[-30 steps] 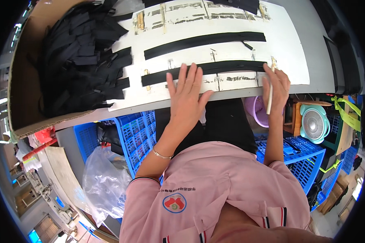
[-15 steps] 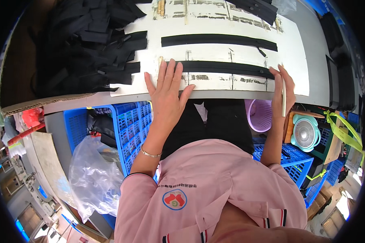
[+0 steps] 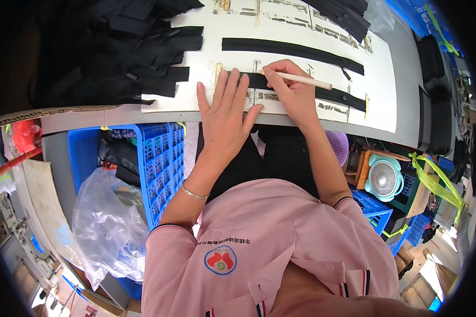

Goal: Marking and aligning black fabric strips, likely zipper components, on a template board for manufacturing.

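Observation:
My left hand lies flat with its fingers spread, pressing the left end of a black zipper against a white marked board. In my right hand is a slim white pencil, its tip touching or just over the zipper close to my left fingertips. The pencil's other end points to the right. Part of the zipper is hidden under both hands. Farther back, a second black zipper lies roughly parallel, with a small pull hanging at its right end.
A large heap of black zippers covers the table's left side, and more black strips lie at the far right. Under the table edge stand a blue crate with a clear plastic bag, a purple basket and a teal fan.
My right hand has moved left from the zipper's right end to its middle. The pencil has swung from upright to nearly level, tip toward my left hand. My left hand stays on the zipper.

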Tool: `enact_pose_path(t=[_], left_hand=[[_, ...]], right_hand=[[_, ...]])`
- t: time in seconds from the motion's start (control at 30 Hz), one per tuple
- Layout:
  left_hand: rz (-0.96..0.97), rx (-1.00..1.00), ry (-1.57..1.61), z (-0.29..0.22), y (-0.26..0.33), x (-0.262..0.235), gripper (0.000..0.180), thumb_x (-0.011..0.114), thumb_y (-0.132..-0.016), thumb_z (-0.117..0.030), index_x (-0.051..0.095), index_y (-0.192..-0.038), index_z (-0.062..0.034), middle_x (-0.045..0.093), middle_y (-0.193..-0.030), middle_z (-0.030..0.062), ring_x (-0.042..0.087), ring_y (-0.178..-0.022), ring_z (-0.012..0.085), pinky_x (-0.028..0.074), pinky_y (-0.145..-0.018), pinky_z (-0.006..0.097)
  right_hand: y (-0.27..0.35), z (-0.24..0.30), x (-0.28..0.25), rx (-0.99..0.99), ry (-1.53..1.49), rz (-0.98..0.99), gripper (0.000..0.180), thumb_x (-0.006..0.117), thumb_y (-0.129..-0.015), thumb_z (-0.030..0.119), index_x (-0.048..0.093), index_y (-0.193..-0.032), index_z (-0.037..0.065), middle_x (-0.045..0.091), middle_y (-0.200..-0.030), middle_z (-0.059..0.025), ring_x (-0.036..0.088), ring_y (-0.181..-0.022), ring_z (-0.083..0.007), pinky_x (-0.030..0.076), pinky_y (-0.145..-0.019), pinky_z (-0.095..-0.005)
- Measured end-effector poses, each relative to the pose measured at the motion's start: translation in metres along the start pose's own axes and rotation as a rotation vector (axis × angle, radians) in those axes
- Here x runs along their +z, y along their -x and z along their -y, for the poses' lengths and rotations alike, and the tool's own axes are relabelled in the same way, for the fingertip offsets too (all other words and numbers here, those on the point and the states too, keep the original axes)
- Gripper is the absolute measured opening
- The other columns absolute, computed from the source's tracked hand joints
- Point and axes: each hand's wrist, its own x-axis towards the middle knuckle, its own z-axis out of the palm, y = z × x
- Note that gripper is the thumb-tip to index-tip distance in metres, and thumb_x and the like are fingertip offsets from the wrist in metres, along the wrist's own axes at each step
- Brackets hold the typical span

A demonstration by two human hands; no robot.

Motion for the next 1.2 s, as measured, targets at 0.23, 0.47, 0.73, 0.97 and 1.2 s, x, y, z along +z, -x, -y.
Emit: enact_pose_path(t=[0.23, 0.47, 0.73, 0.97, 1.2], left_hand=[[-0.020, 0.006, -0.001, 0.000, 0.001, 0.001, 0.058, 0.071, -0.092, -0.036, 0.060, -0.139, -0.0029, 0.057, -0.145, 0.0139, 0.048, -0.141, 0.0306, 0.015, -0.121, 0.061], [-0.001, 0.003, -0.018, 0.000, 0.002, 0.001, 0.059, 0.071, -0.094, -0.037, 0.058, -0.142, -0.0046, 0.055, -0.148, 0.0129, 0.045, -0.144, 0.0301, 0.013, -0.121, 0.060], [0.022, -0.010, -0.035, -0.001, 0.001, 0.002, 0.061, 0.071, -0.094, -0.036, 0.056, -0.145, -0.0072, 0.054, -0.151, 0.0116, 0.043, -0.146, 0.0293, 0.011, -0.122, 0.059], [0.003, 0.009, -0.041, 0.001, 0.002, 0.004, 0.058, 0.071, -0.093, -0.036, 0.059, -0.140, -0.0039, 0.057, -0.146, 0.0138, 0.045, -0.144, 0.0311, 0.013, -0.121, 0.062], [0.037, 0.010, -0.034, 0.001, 0.000, 0.003, 0.062, 0.072, -0.093, -0.036, 0.056, -0.144, -0.0043, 0.053, -0.151, 0.0148, 0.042, -0.147, 0.0319, 0.010, -0.122, 0.062]], right_hand=[[0.001, -0.007, -0.001, -0.048, 0.068, 0.021, 0.011, 0.070, -0.097, 0.013, 0.071, -0.097, 0.002, 0.067, -0.077, 0.0000, 0.057, -0.070, -0.0036, 0.045, -0.061, -0.0212], [0.002, -0.006, 0.002, -0.095, 0.085, 0.008, 0.014, 0.070, -0.097, 0.015, 0.071, -0.096, 0.001, 0.067, -0.076, -0.0006, 0.057, -0.068, -0.0038, 0.044, -0.059, -0.0218], [0.004, -0.010, -0.006, -0.148, 0.063, 0.098, 0.017, 0.070, -0.097, 0.016, 0.071, -0.088, 0.002, 0.063, -0.066, 0.0010, 0.054, -0.059, -0.0038, 0.040, -0.052, -0.0224], [0.004, -0.014, -0.004, -0.196, 0.082, 0.118, 0.017, 0.071, -0.096, 0.015, 0.071, -0.086, 0.002, 0.062, -0.065, 0.0007, 0.054, -0.058, -0.0044, 0.039, -0.052, -0.0229], [0.014, -0.008, -0.024, -0.151, -0.024, 0.101, 0.013, 0.068, -0.097, 0.010, 0.070, -0.089, 0.001, 0.065, -0.073, -0.0007, 0.057, -0.066, -0.0042, 0.042, -0.058, -0.0206]])
